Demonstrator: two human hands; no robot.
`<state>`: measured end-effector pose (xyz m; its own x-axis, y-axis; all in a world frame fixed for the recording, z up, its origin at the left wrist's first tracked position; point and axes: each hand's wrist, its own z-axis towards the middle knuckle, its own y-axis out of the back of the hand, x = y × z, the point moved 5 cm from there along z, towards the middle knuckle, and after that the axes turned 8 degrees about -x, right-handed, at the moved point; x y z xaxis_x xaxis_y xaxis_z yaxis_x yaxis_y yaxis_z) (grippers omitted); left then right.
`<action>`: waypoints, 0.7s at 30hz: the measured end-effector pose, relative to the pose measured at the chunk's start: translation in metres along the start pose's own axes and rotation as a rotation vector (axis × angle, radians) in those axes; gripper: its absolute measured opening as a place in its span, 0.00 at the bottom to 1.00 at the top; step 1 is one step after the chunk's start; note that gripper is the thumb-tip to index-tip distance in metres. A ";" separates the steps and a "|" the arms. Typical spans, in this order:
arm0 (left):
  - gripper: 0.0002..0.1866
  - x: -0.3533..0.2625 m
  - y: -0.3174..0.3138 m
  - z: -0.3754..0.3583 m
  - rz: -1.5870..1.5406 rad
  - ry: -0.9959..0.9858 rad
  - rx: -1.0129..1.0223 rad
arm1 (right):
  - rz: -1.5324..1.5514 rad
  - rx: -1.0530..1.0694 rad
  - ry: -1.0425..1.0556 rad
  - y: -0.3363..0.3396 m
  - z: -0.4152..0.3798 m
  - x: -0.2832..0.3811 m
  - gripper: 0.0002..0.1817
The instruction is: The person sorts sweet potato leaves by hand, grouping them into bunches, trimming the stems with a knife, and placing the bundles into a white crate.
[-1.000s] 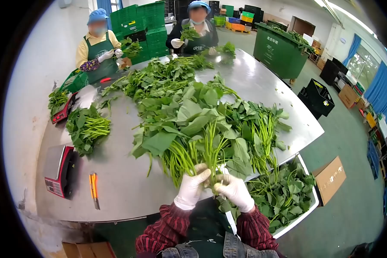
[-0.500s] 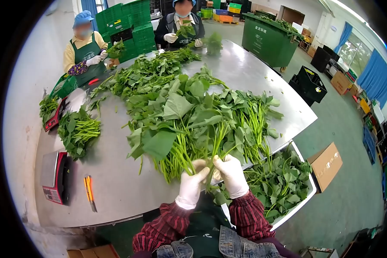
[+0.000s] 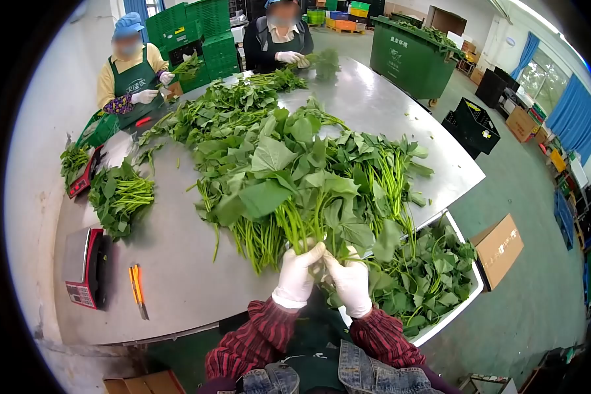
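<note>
My left hand (image 3: 297,276), in a white glove, is closed round the stems of a bunch of leafy greens (image 3: 294,220) at the table's front edge. Close beside it, my right hand (image 3: 350,281), also gloved, pinches a leafy stem (image 3: 348,220) whose leaves spread above the fingers. The fingertips of both hands nearly meet. Behind them a large pile of greens (image 3: 269,157) lies on the metal table (image 3: 190,276). To the right, more leafy greens (image 3: 427,282) fill a white bin (image 3: 467,299).
On the left stand a red scale (image 3: 82,269), a second scale (image 3: 85,177) and a small pile of greens (image 3: 119,200). An orange cutter (image 3: 138,292) lies nearer. Two co-workers (image 3: 134,79) (image 3: 279,39) handle greens across the table. A cardboard flap (image 3: 498,251) is beside the bin.
My right hand has shifted slightly down, and the leaves above it now spread to the right. The bunch in my left hand is more upright. The far co-worker's hands have come together.
</note>
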<state>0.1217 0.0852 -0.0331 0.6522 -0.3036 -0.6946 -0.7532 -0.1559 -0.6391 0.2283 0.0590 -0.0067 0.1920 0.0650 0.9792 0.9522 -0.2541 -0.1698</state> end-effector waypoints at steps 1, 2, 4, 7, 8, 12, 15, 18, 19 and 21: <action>0.05 0.005 -0.002 -0.001 -0.036 0.064 0.040 | 0.121 -0.039 -0.003 0.003 -0.005 -0.002 0.08; 0.06 0.009 -0.004 -0.002 -0.002 0.069 0.014 | 0.125 -0.002 0.060 0.010 -0.011 -0.005 0.10; 0.06 0.005 -0.009 -0.004 -0.041 0.082 0.038 | 0.129 -0.059 0.002 0.026 -0.020 -0.013 0.08; 0.06 -0.012 -0.002 0.014 -0.085 0.026 0.093 | 0.082 -0.095 0.079 0.049 -0.040 -0.006 0.08; 0.06 -0.010 -0.003 0.016 -0.035 0.030 0.127 | -0.008 -0.115 0.114 0.057 -0.037 -0.012 0.08; 0.10 0.005 -0.007 0.005 0.037 0.081 0.132 | -0.046 -0.182 -0.005 0.073 -0.035 -0.002 0.11; 0.11 0.012 -0.014 -0.006 0.139 -0.002 0.145 | -0.114 -0.153 0.085 0.067 -0.037 0.005 0.10; 0.14 0.023 -0.015 -0.019 0.252 0.011 0.138 | -0.427 -0.069 0.496 0.065 -0.038 -0.014 0.05; 0.15 0.028 -0.012 -0.020 0.263 0.003 0.117 | -0.467 -0.029 0.591 0.057 -0.043 -0.010 0.04; 0.15 0.032 -0.009 -0.016 0.295 0.008 0.071 | -0.346 0.048 0.491 0.060 -0.048 -0.032 0.02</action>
<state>0.1481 0.0619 -0.0447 0.4056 -0.3338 -0.8509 -0.9018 0.0058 -0.4321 0.2677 -0.0046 -0.0428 -0.2526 -0.3199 0.9131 0.9516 -0.2527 0.1747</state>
